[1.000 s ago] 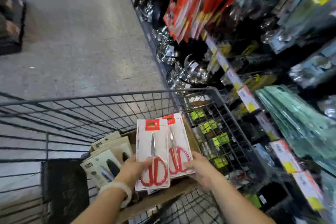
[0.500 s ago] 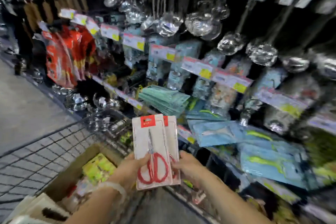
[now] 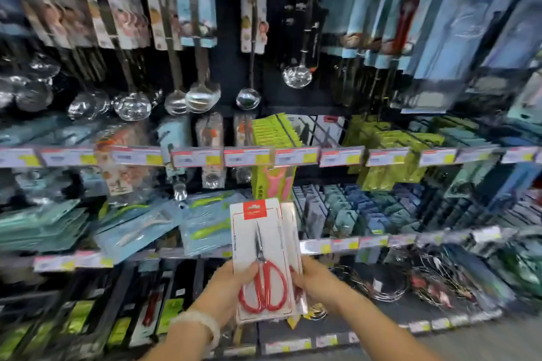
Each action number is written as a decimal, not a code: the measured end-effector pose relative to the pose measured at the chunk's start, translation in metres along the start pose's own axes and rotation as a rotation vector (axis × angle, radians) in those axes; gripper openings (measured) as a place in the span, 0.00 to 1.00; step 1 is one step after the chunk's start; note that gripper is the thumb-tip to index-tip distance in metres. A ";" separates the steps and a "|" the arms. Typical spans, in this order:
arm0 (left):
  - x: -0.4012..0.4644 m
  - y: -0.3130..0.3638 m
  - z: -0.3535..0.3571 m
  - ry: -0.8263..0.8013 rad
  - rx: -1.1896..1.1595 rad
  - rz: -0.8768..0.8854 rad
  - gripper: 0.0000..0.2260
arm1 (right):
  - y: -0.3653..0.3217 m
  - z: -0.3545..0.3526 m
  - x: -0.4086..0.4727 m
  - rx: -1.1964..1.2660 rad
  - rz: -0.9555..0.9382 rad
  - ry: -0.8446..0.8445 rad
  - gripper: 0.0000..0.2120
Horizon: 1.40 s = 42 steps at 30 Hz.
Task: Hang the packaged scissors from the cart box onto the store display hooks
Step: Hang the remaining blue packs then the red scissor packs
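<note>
Shelves point(image 3: 293, 157) of hung ladles and carded tools filled the wall ahead. Both hands held the scissor packs point(image 3: 265, 261) upright before it, hang-holes topmost for the hooks: the left hand point(image 3: 231, 281) clamped the front card, the right hand point(image 3: 315, 280) gripped what seemed, through blur, a second pack behind.

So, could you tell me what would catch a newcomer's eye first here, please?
The red-handled scissors pack at centre bottom, gripped by the left hand and the right hand in front of the shelves. Above it, shiny ladles hang in a row, and a bright green stack of packs sits mid-shelf just over the price tags.
</note>
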<state>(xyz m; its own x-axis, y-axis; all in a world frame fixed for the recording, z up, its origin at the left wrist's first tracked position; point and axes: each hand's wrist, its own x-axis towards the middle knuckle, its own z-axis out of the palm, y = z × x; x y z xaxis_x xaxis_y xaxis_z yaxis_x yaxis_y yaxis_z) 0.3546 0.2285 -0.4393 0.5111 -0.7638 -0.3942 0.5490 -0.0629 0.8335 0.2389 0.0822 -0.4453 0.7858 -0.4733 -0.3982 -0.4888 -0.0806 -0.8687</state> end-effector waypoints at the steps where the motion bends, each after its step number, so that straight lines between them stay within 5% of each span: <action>1: 0.005 -0.001 0.017 -0.014 0.020 -0.012 0.13 | 0.009 -0.018 -0.001 0.052 0.008 0.027 0.15; 11: 0.097 -0.013 0.082 0.014 0.230 -0.089 0.23 | 0.048 -0.123 0.020 0.422 0.062 0.468 0.09; 14: 0.124 -0.005 0.089 -0.001 0.307 -0.118 0.18 | 0.049 -0.148 0.041 0.419 0.089 0.533 0.08; 25: 0.191 0.011 0.124 -0.072 0.337 -0.135 0.10 | 0.028 -0.214 0.082 0.417 -0.097 0.555 0.09; 34: 0.210 0.017 0.143 -0.086 0.352 -0.122 0.09 | 0.042 -0.237 0.096 0.371 -0.058 0.440 0.04; 42: 0.204 0.009 0.151 -0.009 0.318 -0.127 0.12 | 0.055 -0.254 0.106 0.412 0.001 0.323 0.11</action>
<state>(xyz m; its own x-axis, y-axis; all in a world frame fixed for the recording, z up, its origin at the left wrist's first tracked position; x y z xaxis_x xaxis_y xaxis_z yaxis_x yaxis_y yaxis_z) 0.3644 -0.0251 -0.4538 0.4451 -0.7425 -0.5006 0.3733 -0.3543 0.8574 0.1992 -0.1955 -0.4603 0.5967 -0.7248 -0.3444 -0.2486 0.2410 -0.9381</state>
